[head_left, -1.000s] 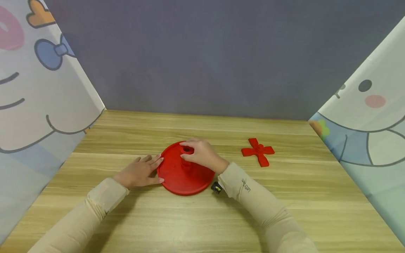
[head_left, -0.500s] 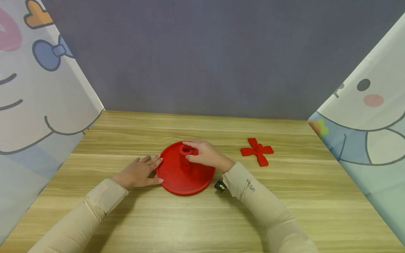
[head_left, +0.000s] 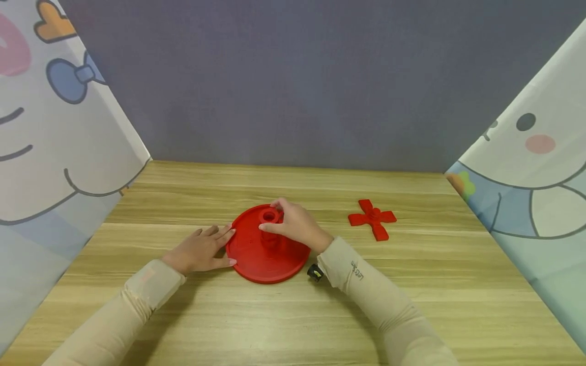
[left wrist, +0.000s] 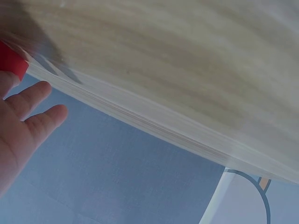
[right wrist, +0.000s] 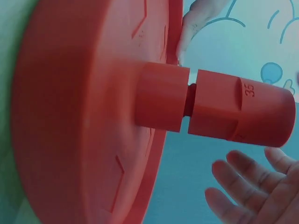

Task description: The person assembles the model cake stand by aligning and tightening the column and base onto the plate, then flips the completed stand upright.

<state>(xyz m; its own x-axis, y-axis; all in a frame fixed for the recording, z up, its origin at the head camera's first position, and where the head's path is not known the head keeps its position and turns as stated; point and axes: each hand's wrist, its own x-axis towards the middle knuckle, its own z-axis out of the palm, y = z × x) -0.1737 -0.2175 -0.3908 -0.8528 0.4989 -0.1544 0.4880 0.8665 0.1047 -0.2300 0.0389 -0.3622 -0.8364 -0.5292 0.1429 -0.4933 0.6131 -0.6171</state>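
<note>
where the left hand [head_left: 200, 249] rests: left rim of the red disc [head_left: 254, 264], mid-scene; fingers straight, gripping nothing.
right hand [head_left: 297, 223]: half open, thumb near, fingers far, around the red sleeve [right wrist: 243, 107] marked 35; no firm hold shows.
red sleeve: over the disc's central post [right wrist: 163, 95], narrow neck [right wrist: 190, 100] visible in the gap.
likely trouble: the sleeve looks slightly tilted, so a turn could bind; light left-hand pressure might let the disc spin.

A wood-grained tabletop [head_left: 247, 325] carries a round, rimmed red disc [head_left: 244, 249], slightly nearer its left edge than its right, and a red four-armed cross [head_left: 374, 218] toward the far right corner.
</note>
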